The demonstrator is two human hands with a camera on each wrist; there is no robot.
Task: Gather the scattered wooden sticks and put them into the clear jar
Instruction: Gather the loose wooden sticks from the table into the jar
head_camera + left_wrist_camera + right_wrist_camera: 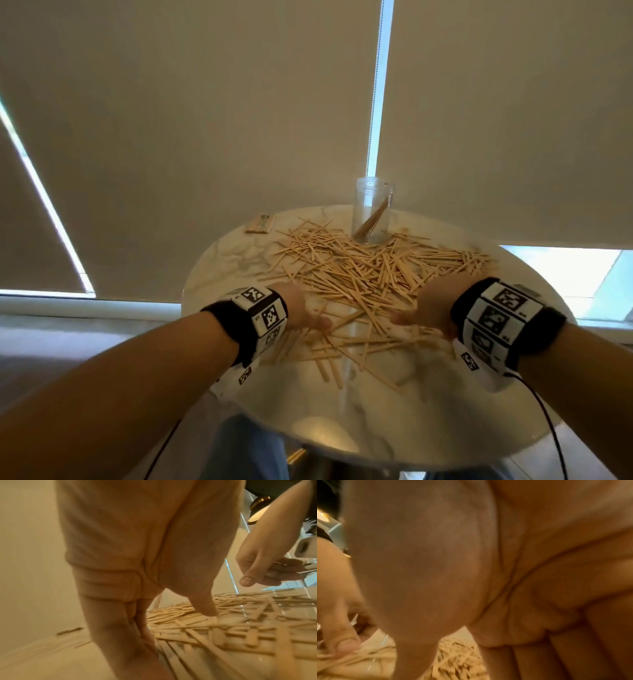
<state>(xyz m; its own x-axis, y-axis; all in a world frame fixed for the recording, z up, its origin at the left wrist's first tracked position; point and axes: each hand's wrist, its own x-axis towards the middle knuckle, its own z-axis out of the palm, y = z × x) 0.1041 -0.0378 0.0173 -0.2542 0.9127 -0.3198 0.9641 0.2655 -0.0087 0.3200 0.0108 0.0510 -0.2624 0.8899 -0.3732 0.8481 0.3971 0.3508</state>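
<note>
Many thin wooden sticks (370, 270) lie scattered in a pile across the round marble table (342, 421). The clear jar (372, 212) stands upright at the pile's far edge with a few sticks leaning inside. My left hand (310, 317) rests its edge on the table at the pile's near left, fingers straight, thumb (205, 605) touching sticks (240, 628). My right hand (411, 313) faces it from the near right, its palm (505, 574) turned inward. In the left wrist view the right hand (257, 566) hovers just over the pile. Neither hand grips any stick.
A small flat packet (260, 224) lies at the table's back left edge. Beige roller blinds (205, 137) hang right behind the table. Cables (548, 428) trail from both wristbands. The table's near rim lies just below my wrists.
</note>
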